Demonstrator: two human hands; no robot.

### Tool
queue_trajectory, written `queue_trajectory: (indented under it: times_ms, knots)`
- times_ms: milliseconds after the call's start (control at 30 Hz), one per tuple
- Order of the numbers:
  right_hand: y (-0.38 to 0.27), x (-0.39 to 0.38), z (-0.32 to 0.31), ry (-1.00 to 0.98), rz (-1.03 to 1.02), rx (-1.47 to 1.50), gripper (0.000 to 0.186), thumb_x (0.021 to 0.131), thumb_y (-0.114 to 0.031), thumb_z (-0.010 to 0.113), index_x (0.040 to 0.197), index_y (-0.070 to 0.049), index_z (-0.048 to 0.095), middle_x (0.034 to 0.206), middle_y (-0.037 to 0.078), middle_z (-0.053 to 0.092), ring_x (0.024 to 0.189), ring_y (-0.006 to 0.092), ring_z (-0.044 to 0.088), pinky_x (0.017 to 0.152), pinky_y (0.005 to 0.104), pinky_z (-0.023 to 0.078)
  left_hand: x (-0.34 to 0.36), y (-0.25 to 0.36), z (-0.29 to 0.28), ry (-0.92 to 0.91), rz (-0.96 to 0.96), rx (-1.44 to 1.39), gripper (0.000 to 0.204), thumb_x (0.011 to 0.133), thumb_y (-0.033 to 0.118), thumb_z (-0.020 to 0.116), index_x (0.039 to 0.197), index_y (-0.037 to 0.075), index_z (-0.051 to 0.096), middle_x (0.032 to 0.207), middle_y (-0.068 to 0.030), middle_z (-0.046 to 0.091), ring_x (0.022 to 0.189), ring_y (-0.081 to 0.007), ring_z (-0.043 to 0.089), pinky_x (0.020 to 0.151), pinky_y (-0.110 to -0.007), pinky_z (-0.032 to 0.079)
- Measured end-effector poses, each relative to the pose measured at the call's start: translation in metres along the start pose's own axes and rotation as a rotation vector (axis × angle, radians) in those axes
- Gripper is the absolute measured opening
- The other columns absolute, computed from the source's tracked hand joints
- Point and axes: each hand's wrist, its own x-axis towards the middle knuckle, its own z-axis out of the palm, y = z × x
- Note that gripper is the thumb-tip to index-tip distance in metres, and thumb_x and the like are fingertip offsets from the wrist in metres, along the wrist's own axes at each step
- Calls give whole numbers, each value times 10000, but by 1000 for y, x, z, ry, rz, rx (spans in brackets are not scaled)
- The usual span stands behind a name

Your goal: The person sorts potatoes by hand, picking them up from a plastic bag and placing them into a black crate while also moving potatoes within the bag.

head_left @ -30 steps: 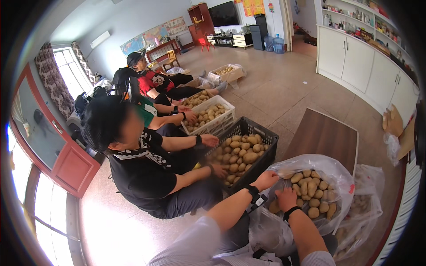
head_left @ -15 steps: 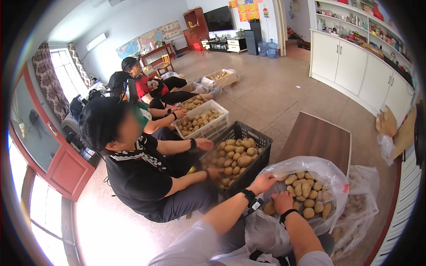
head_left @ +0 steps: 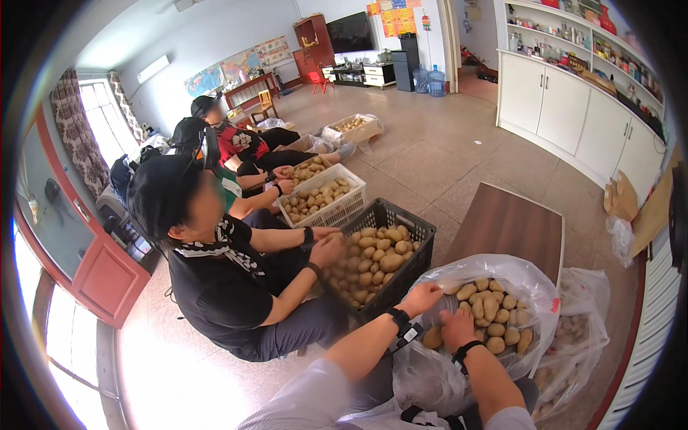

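Observation:
A clear plastic bag (head_left: 536,269) with potatoes (head_left: 494,308) stands open in front of me, at the lower right. My left hand (head_left: 421,298) is at the bag's left rim, its fingers closed on the plastic. Inside the bag my right hand (head_left: 457,330) is beside the potatoes, its fingers bent together. Whatever those fingers hold, if anything, is hidden. A single potato (head_left: 433,337) lies just left of my right hand, apart from the heap.
A black crate (head_left: 416,269) of potatoes stands left of the bag, where a co-worker's hands (head_left: 326,247) are busy. Beyond are a white crate (head_left: 347,204) and more seated people. A brown board (head_left: 494,226) lies behind the bag; another plastic bag (head_left: 584,330) sits at right.
The co-worker's hands have come together above the near side of the black crate. My own hands have hardly moved. The whole view has shifted slightly.

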Motion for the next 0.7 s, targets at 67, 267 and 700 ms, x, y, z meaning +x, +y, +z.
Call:
queue_trajectory:
  times_ms: [67, 267, 700]
  knots:
    - [3, 3, 0, 4, 20, 54, 260, 839, -196, 559, 1092, -177, 616, 981, 167, 609, 968, 370, 555, 879, 476, 404, -1, 1, 0, 3, -1, -4, 249, 905, 260, 595, 972, 28, 656, 761, -29, 622, 620, -108, 565, 562, -276, 471]
    - [30, 16, 15, 235, 68, 575, 379, 825, -203, 537, 1200, -150, 551, 943, 187, 638, 817, 323, 619, 679, 420, 491, 1, 3, 4, -71, -26, -33, 349, 871, 333, 592, 999, 17, 669, 795, -151, 670, 696, -245, 663, 626, -367, 530]
    - [7, 7, -6, 22, 419, 1431, 302, 1001, -367, 443, 1045, -92, 559, 727, 21, 575, 596, 120, 555, 533, 267, 458, -8, 11, 14, -393, -237, -435, 345, 939, 377, 575, 1090, 69, 612, 872, -48, 623, 652, -169, 617, 519, -288, 494]
